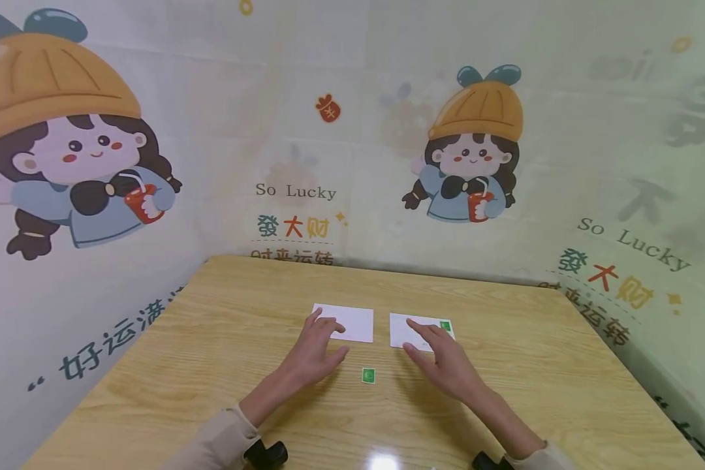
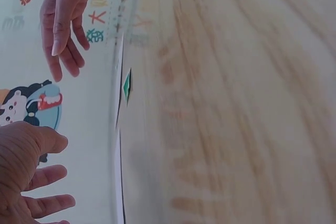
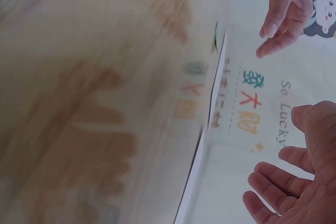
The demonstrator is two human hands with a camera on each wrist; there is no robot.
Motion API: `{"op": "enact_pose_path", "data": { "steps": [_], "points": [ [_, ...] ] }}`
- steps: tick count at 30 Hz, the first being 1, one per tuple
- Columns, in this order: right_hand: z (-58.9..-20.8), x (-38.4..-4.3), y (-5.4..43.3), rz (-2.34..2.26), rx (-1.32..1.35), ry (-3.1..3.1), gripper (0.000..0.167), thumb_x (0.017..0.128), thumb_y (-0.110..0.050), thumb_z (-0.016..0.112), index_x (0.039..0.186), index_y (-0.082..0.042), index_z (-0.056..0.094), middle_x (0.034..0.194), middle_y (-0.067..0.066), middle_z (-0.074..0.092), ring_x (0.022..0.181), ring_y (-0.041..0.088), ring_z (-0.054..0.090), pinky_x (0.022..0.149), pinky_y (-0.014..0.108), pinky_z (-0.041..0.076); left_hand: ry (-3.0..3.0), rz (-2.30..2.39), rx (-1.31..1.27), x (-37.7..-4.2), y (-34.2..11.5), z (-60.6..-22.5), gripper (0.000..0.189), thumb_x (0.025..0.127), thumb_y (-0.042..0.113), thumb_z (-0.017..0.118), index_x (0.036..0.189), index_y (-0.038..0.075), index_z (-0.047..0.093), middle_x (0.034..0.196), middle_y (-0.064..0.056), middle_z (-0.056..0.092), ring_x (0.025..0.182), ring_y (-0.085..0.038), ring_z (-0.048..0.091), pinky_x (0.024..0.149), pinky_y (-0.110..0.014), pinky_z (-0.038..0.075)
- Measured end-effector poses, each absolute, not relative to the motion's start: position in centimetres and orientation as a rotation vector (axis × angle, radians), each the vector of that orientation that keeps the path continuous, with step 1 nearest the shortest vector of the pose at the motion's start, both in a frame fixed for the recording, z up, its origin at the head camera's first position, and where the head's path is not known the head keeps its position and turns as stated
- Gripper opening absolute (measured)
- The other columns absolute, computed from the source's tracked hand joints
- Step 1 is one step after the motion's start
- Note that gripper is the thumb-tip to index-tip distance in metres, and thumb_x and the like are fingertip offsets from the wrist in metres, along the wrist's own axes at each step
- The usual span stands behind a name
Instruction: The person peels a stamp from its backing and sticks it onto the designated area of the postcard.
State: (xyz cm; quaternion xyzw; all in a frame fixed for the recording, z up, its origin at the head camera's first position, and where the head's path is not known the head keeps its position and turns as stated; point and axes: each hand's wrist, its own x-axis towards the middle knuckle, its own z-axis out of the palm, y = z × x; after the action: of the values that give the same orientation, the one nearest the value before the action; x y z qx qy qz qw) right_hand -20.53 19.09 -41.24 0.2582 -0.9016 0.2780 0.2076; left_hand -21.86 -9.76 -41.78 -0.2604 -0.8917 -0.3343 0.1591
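Observation:
Two white rectangles that look like envelopes lie side by side on the table. The left envelope [image 1: 357, 326] shows no stamp on its visible part. The right envelope [image 1: 401, 335] has a green stamp [image 1: 445, 326] at its upper right corner. Nearer the person, between the hands, lies a loose green stamp [image 1: 368, 375], seen edge-on in the left wrist view. My left hand [image 1: 314, 351] hovers over the near left side of the left envelope, fingers spread and holding nothing. Above the right envelope's near side, my right hand [image 1: 448, 365] is likewise raised, loosely bent and without anything in it.
The wooden table [image 1: 223, 326] meets a printed cloth backdrop [image 1: 376, 163] at its back and sides. A bright light reflection [image 1: 384, 462] shows at the near edge. Dark wrist-camera mounts [image 1: 266, 454] sit below the sleeves.

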Motion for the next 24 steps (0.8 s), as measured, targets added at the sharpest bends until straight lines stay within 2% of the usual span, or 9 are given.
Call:
{"op": "enact_pose_path", "data": {
  "steps": [5, 15, 19, 24],
  "points": [
    [-41.4, -20.5, 18.3, 0.808, 0.743, -2.533, 0.048, 0.099, -0.025, 0.069, 0.142, -0.005, 0.06, 0.128, 0.011, 0.067, 0.121, 0.031, 0.062, 0.096, 0.052, 0.053, -2.577, -0.97, -0.676, -21.7, -10.6, -42.0, 0.026, 0.089, 0.008, 0.076, 0.109, -0.004, 0.066, 0.114, -0.019, 0.066, 0.14, -0.052, 0.037, 0.116, -0.063, 0.029],
    [-41.8, -20.5, 16.5, 0.772, 0.816, -2.54, 0.047, 0.096, -0.022, 0.072, 0.138, -0.004, 0.062, 0.124, 0.012, 0.069, 0.116, 0.029, 0.064, 0.094, 0.049, 0.054, -2.598, -0.962, -0.579, -22.0, -12.7, -42.7, 0.025, 0.088, 0.006, 0.075, 0.109, -0.003, 0.066, 0.116, -0.022, 0.065, 0.141, -0.054, 0.034, 0.116, -0.063, 0.029],
    [-41.9, -20.6, 15.9, 0.743, 0.858, -2.537, 0.044, 0.096, -0.022, 0.072, 0.133, 0.0, 0.065, 0.12, 0.014, 0.07, 0.112, 0.029, 0.065, 0.091, 0.048, 0.055, -2.581, -0.972, -0.579, -22.2, -13.4, -42.9, 0.025, 0.087, 0.005, 0.076, 0.108, -0.004, 0.065, 0.115, -0.023, 0.064, 0.14, -0.056, 0.034, 0.115, -0.063, 0.029],
    [-41.9, -20.6, 15.4, 0.698, 0.906, -2.551, 0.04, 0.096, -0.024, 0.072, 0.127, 0.001, 0.068, 0.113, 0.012, 0.072, 0.102, 0.025, 0.065, 0.083, 0.042, 0.056, -2.564, -0.941, -0.598, -22.8, -13.9, -43.1, 0.025, 0.086, 0.004, 0.076, 0.107, -0.005, 0.065, 0.111, -0.022, 0.065, 0.135, -0.053, 0.042, 0.117, -0.063, 0.027]
  ]
}}
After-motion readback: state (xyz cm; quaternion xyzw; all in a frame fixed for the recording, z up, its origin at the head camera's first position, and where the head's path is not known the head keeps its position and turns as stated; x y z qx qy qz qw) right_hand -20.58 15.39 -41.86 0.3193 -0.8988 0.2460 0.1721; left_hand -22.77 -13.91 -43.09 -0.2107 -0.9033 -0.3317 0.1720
